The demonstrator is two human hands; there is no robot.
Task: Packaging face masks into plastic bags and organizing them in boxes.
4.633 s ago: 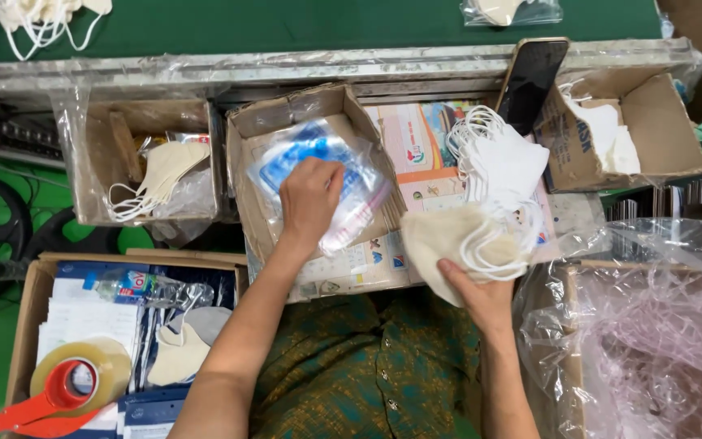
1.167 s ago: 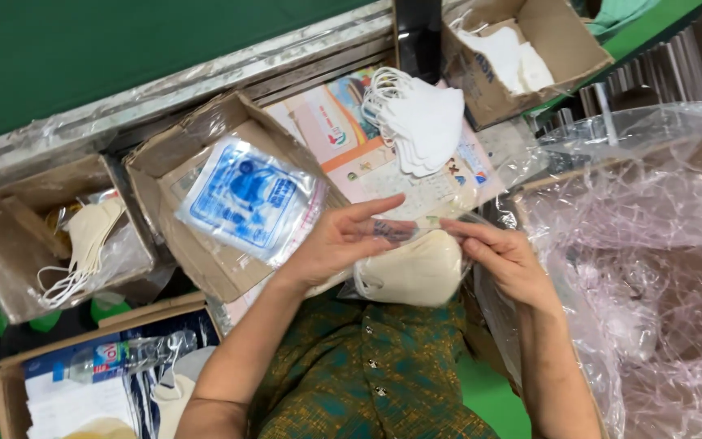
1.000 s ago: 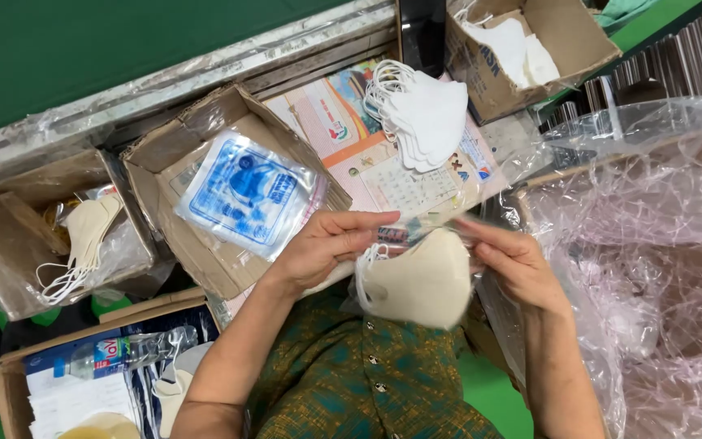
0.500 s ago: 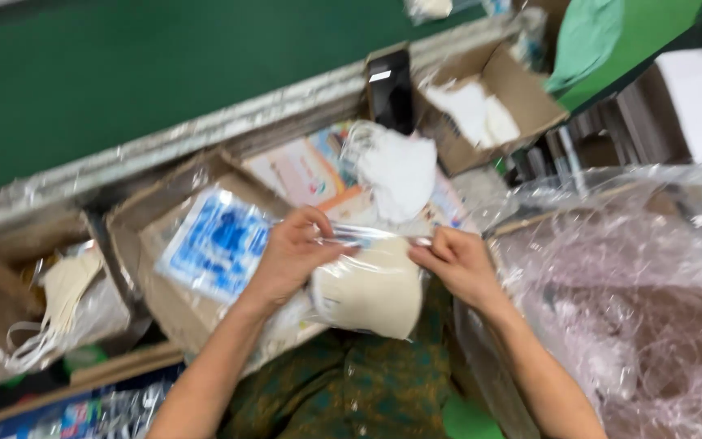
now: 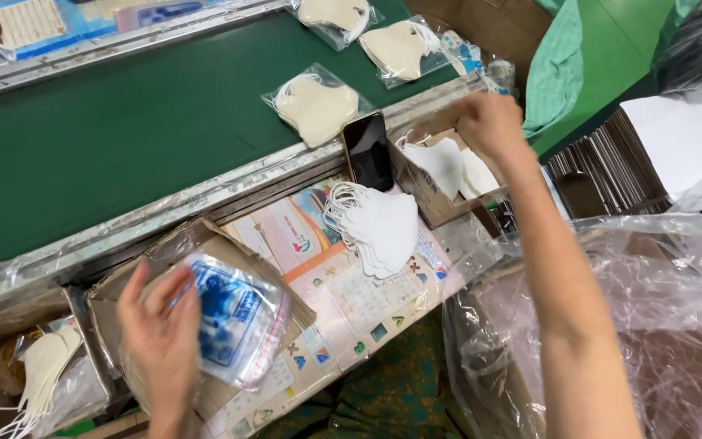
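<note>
While spreading over the stack of clear printed bags (image 5: 233, 321) in the near cardboard box (image 5: 136, 272), left hand (image 5: 160, 337) lying open on the top bag, fingers loose, gripping nothing. Resting beyond on the surface: a pile of white masks (image 5: 379, 228). Farther off, right hand (image 5: 491, 122) reaching over the small box of masks (image 5: 440, 167) beside the dark phone (image 5: 369, 150); grip turned away, so cannot tell. Lying farthest on the green belt (image 5: 123, 138): bagged masks (image 5: 314, 106).

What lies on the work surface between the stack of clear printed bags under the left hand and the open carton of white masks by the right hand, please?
In the head view, a fanned pile of white masks lies on printed sheets between the bag stack and the carton; a dark phone stands beside the carton.
</note>
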